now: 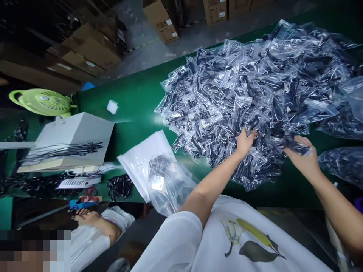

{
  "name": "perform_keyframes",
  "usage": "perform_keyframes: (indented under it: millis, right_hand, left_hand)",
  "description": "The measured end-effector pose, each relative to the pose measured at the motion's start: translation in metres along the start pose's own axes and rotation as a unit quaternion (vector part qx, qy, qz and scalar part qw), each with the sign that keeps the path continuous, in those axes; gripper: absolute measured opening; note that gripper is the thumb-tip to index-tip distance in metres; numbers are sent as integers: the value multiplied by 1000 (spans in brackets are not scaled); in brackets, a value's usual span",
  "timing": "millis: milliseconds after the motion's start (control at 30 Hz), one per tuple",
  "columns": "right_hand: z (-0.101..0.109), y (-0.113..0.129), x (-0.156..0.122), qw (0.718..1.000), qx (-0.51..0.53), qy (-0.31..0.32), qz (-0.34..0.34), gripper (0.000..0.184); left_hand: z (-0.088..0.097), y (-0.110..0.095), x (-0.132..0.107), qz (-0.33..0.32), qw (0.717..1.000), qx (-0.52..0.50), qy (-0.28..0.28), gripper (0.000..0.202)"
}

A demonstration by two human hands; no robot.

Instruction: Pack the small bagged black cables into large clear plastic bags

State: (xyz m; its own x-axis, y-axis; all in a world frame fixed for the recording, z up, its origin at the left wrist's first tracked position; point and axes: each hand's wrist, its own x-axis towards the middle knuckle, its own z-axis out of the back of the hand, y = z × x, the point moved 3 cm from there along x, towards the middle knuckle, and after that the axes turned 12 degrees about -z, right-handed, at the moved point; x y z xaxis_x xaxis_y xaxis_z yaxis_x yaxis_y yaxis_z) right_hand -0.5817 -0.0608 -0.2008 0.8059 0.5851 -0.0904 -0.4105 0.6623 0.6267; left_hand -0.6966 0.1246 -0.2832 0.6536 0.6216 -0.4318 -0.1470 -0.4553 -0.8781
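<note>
A big heap of small clear zip bags (215, 94), each with what looks like a coiled black cable inside, is spread over the green table (133, 94). At the near side of the heap, my left hand (246, 142) pinches one of these bags, its fingers bent around the plastic. To its right, my right hand (304, 156) grips another bagged black cable (296, 145), thumb on one side and fingers on the other. The bags partly cover the fingertips of both hands.
Flat clear plastic sheets (138, 166) and a larger bag with a white label (158, 183) lie left of my left arm. Filled large bags (343, 162) stand at the right. A co-worker's hand (87, 217), a white box (85, 132) and a green fan (42, 102) are at left.
</note>
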Motion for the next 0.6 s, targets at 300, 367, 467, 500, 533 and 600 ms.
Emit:
perform_keyframes:
  millis: [300, 367, 467, 500, 533, 600]
  right_hand:
    - [15, 68, 48, 977, -77, 3, 198, 14]
    - [3, 106, 64, 951, -140, 33, 273, 10]
    - [-39, 149, 91, 914, -185, 87, 351, 17]
    - [-59, 156, 100, 901, -186, 110, 377, 20]
    - [-79, 158, 109, 888, -189, 133, 397, 22]
    - [-115, 153, 126, 873, -195, 172, 412, 23]
  left_hand:
    - [25, -4, -64, 24, 998, -32, -56, 11]
    - [36, -2, -86, 34, 995, -14, -87, 20]
    - [59, -10, -106, 51, 987, -34, -148, 32]
    - [68, -16, -110, 50, 984, -59, -159, 34]
    - [76, -24, -111, 49, 981, -89, -163, 37]
    - [93, -41, -112, 44, 975, -148, -161, 44]
